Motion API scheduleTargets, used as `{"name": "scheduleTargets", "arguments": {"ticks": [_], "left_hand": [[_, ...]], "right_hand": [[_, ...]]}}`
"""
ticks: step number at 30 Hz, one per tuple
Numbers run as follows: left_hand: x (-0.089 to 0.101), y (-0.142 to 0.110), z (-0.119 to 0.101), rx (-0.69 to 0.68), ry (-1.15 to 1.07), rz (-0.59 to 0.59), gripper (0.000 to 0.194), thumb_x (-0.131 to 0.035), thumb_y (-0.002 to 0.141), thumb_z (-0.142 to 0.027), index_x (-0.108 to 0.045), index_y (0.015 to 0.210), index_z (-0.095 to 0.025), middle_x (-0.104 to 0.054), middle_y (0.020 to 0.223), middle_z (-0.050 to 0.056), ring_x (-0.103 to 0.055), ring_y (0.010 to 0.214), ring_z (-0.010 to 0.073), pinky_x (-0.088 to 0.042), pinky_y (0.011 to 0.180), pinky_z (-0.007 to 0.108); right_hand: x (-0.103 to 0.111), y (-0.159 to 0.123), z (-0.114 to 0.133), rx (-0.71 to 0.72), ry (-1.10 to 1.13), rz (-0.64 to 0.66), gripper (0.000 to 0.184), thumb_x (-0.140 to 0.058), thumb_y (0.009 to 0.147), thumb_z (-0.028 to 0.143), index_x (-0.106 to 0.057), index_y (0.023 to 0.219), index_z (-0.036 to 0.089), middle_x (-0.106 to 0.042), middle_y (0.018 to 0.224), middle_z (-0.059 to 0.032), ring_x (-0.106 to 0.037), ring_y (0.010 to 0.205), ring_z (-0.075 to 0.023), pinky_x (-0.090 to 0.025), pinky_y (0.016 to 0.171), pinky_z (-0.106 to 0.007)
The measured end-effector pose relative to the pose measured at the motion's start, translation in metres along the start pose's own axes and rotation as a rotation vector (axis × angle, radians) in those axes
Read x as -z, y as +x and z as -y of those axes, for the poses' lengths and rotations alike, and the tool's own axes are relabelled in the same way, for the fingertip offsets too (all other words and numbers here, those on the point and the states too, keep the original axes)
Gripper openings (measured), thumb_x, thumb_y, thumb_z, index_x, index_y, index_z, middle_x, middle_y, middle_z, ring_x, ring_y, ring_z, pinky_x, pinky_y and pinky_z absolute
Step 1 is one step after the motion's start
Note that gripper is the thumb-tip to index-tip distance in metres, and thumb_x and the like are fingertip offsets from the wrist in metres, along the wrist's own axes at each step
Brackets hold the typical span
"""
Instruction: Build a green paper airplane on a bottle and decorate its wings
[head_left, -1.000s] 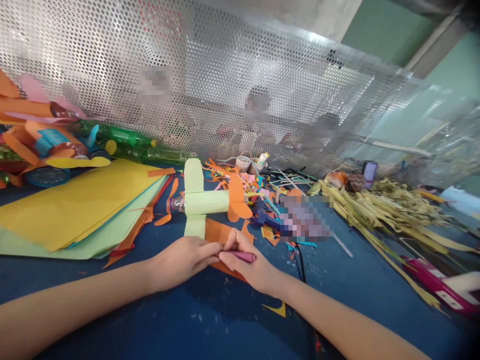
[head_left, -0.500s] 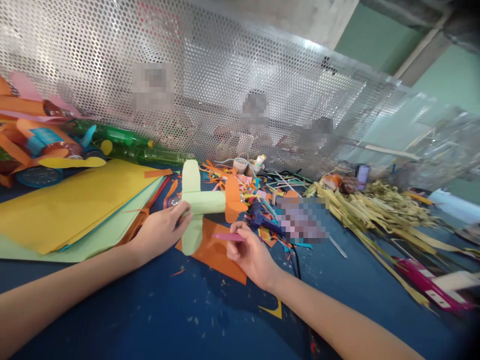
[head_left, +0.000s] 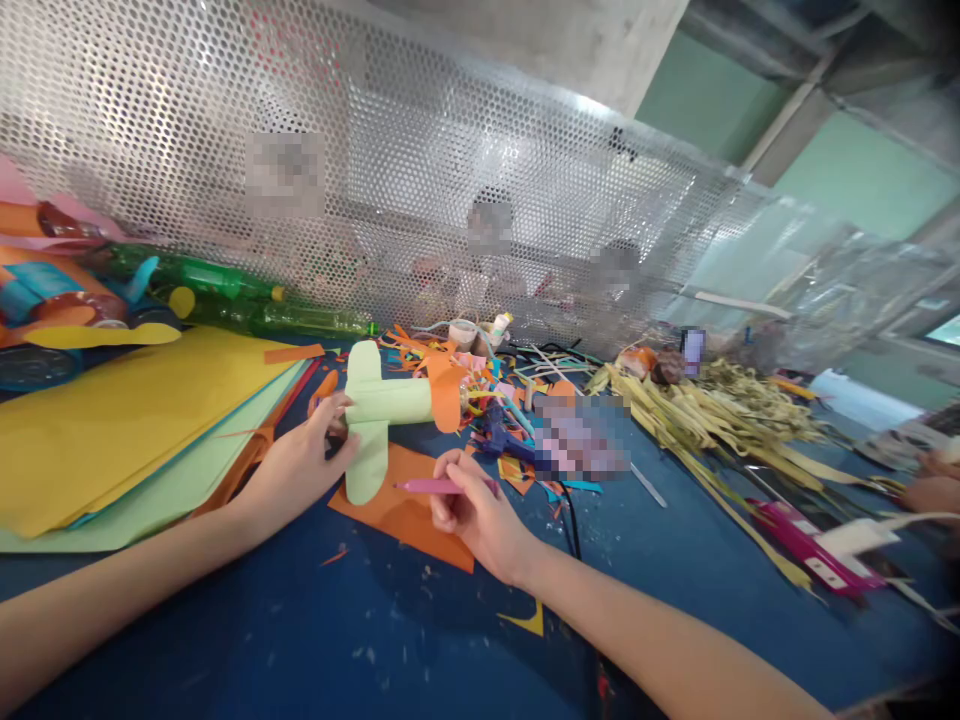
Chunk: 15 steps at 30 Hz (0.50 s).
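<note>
My left hand [head_left: 304,455] is closed round the left end of a toy plane [head_left: 401,400], a tube wrapped in pale green paper with two rounded wings and an orange paper piece at its right end. Its near wing hangs over a sheet of orange paper [head_left: 420,530] on the blue table. In my right hand [head_left: 480,520] is a pink pen [head_left: 424,486], pinched between the fingers, its tip pointing left. The pen is above the orange sheet, apart from the plane.
Yellow and green paper sheets [head_left: 112,420] lie stacked at left, with green plastic bottles [head_left: 217,280] behind. Colourful scraps and a blue glue gun [head_left: 506,435] lie beyond my right hand. Dry strips [head_left: 690,420] and a pink power strip [head_left: 817,550] are at right. A perforated metal screen [head_left: 420,130] stands behind.
The plane has rolled a little in my left hand, so its orange piece shows shorter. The pen sits slightly lower, tip nearer the near wing. The view has turned somewhat to the right.
</note>
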<state>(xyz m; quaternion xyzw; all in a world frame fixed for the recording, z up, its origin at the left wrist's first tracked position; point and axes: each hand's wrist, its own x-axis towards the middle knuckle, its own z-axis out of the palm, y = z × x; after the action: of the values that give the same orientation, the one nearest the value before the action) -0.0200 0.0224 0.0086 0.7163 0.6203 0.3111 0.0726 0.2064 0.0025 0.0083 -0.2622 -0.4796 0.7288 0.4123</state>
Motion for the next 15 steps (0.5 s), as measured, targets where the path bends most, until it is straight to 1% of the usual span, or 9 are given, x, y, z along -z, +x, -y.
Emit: {"name": "scheduleTargets", "arguments": {"ticks": [2, 4, 6, 8, 9, 11, 13, 15], "left_hand": [[0.002, 0.001, -0.001, -0.008, 0.012, 0.002, 0.039, -0.040, 0.086, -0.039, -0.037, 0.121, -0.021, -0.066, 0.087, 0.003, -0.065, 0.076, 0.0219, -0.048, 0.066, 0.029], [0.009, 0.003, -0.005, -0.046, 0.063, -0.018, 0.033, -0.039, 0.087, -0.039, -0.043, 0.115, -0.021, -0.064, 0.083, 0.003, -0.063, 0.071, 0.0209, -0.047, 0.066, 0.029], [0.020, 0.007, -0.009, -0.097, 0.129, -0.082, 0.027, -0.038, 0.088, -0.038, -0.050, 0.106, -0.021, -0.062, 0.085, 0.003, -0.061, 0.072, 0.0199, -0.047, 0.071, 0.030], [0.033, 0.012, -0.013, -0.116, 0.179, -0.149, 0.025, -0.037, 0.090, -0.036, -0.051, 0.103, -0.021, -0.061, 0.093, 0.005, -0.060, 0.079, 0.0201, -0.047, 0.076, 0.032], [0.038, 0.014, -0.014, -0.105, 0.219, -0.193, 0.025, -0.038, 0.090, -0.038, -0.051, 0.102, -0.021, -0.060, 0.096, 0.005, -0.060, 0.080, 0.0212, -0.047, 0.076, 0.034], [0.047, 0.020, -0.011, -0.057, 0.308, -0.177, 0.031, -0.036, 0.091, -0.044, -0.051, 0.107, -0.022, -0.056, 0.112, 0.007, -0.059, 0.091, 0.0270, -0.047, 0.077, 0.040], [0.051, 0.024, -0.003, -0.012, 0.333, -0.125, 0.039, -0.035, 0.090, -0.050, -0.048, 0.114, -0.021, -0.051, 0.120, 0.010, -0.056, 0.100, 0.0312, -0.046, 0.080, 0.045], [0.050, 0.028, 0.007, 0.028, 0.321, -0.072, 0.048, -0.034, 0.089, -0.056, -0.045, 0.120, -0.021, -0.049, 0.124, 0.011, -0.055, 0.103, 0.0333, -0.044, 0.084, 0.048]], "right_hand": [[0.000, 0.000, -0.001, 0.000, -0.003, 0.006, 0.020, -0.048, 0.086, 0.039, -0.043, 0.079, 0.022, -0.047, 0.050, 0.0059, -0.033, 0.046, -0.0095, -0.021, 0.050, -0.025], [0.001, 0.001, -0.001, 0.002, -0.002, 0.009, 0.020, -0.048, 0.086, 0.039, -0.043, 0.079, 0.022, -0.047, 0.050, 0.0058, -0.033, 0.046, -0.0094, -0.021, 0.050, -0.024], [0.001, 0.001, -0.002, 0.006, 0.001, 0.012, 0.020, -0.047, 0.087, 0.039, -0.044, 0.079, 0.021, -0.047, 0.050, 0.0060, -0.033, 0.045, -0.0093, -0.021, 0.049, -0.024], [0.002, 0.001, -0.003, 0.012, 0.006, 0.015, 0.020, -0.046, 0.088, 0.039, -0.044, 0.079, 0.021, -0.047, 0.050, 0.0060, -0.033, 0.046, -0.0093, -0.021, 0.049, -0.024], [0.002, 0.002, -0.003, 0.017, 0.008, 0.017, 0.019, -0.045, 0.088, 0.038, -0.044, 0.079, 0.021, -0.047, 0.050, 0.0059, -0.033, 0.046, -0.0093, -0.021, 0.049, -0.024], [0.003, 0.002, -0.004, 0.028, 0.006, 0.020, 0.019, -0.045, 0.089, 0.038, -0.045, 0.080, 0.021, -0.048, 0.051, 0.0055, -0.034, 0.046, -0.0093, -0.021, 0.050, -0.024], [0.003, 0.002, -0.005, 0.034, 0.001, 0.024, 0.019, -0.044, 0.089, 0.037, -0.045, 0.080, 0.021, -0.048, 0.051, 0.0053, -0.035, 0.046, -0.0094, -0.022, 0.049, -0.024], [0.003, 0.001, -0.004, 0.033, -0.003, 0.030, 0.019, -0.044, 0.090, 0.037, -0.045, 0.080, 0.021, -0.048, 0.051, 0.0051, -0.035, 0.046, -0.0094, -0.022, 0.049, -0.024]]}}
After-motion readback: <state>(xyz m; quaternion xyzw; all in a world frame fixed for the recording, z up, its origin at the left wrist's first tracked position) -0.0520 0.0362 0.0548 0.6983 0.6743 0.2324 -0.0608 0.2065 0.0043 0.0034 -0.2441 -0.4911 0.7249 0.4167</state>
